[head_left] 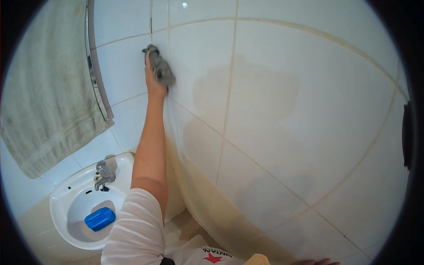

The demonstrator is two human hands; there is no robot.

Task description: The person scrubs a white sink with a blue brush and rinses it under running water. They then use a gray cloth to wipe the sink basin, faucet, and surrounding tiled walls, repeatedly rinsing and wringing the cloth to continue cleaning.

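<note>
My left arm reaches up to the corner where two tiled walls meet. There my left hand (153, 85) is closed round a bunched grey cloth (161, 70) and presses it to the tiles. The cloth is slightly blurred and covers most of the fingers. Only the fingers of my right hand (319, 262) show, at the lower edge right of the middle. They appear to lie stretched out against the white tiled wall (274, 123), with nothing visible in them; the rest of that hand is out of the picture.
A white washbasin (59, 207) with a chrome tap (104, 173) stands at the lower left. A blue scrubbing brush (100, 219) lies in its bowl. Above it, a grey-green towel (48, 88) hangs over a metal-edged mirror frame (95, 84). A dark object (406, 136) is at the right rim.
</note>
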